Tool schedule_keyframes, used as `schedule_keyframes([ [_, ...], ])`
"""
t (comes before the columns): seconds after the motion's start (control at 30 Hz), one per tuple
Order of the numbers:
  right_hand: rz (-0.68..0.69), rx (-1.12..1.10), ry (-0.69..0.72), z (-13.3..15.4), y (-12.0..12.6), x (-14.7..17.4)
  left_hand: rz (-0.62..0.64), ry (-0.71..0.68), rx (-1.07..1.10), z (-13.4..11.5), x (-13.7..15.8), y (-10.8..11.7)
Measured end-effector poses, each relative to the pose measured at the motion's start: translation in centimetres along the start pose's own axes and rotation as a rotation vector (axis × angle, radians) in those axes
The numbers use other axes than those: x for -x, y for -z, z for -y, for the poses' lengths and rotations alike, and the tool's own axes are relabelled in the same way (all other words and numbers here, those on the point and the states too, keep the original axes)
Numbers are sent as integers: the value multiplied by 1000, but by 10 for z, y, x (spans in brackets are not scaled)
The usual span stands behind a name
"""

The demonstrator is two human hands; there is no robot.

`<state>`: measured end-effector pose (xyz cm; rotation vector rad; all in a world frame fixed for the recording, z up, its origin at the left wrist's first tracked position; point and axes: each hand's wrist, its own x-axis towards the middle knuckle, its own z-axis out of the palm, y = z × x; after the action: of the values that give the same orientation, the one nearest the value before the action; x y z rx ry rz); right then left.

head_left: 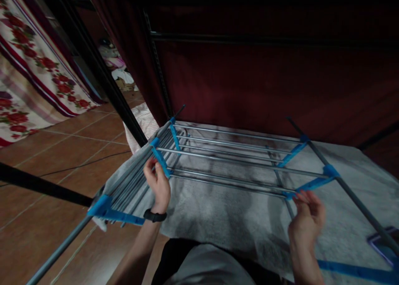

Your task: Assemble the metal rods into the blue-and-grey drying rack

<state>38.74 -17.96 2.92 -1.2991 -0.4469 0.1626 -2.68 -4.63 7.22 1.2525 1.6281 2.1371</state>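
A metal drying rack with grey rods [230,156] and blue plastic brackets [318,183] lies partly unfolded on a grey cloth. My left hand [158,185], a black band on its wrist, is beside the left blue bracket [160,158]. Its fingers are bent but apart, and I see nothing between them. Slightly blurred, my right hand [307,218] has its fingertips pinched at the right end of the nearest rod, where it meets a blue bracket. Several rods [134,179] sit close together in the rack's left section.
The grey cloth [224,214] covers a low surface against a dark red curtain [233,85]. Black frame posts [102,81] stand at the left. A phone [385,243] lies at the right. A dark cable [84,164] crosses the tiled floor [84,135] near a floral cloth [34,68].
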Motion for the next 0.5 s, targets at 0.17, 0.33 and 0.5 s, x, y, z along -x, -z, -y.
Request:
schedule_keyframes([
  [0.17, 430, 260, -128, -44, -1, 59, 247, -237, 13, -57, 28, -13],
  [0.33, 669, 399, -56, -73, 2, 94, 160, -407, 114, -145, -12, -54],
  [0.5, 745, 448, 49, -78, 5, 96, 202, -427, -39, -189, -124, -105],
])
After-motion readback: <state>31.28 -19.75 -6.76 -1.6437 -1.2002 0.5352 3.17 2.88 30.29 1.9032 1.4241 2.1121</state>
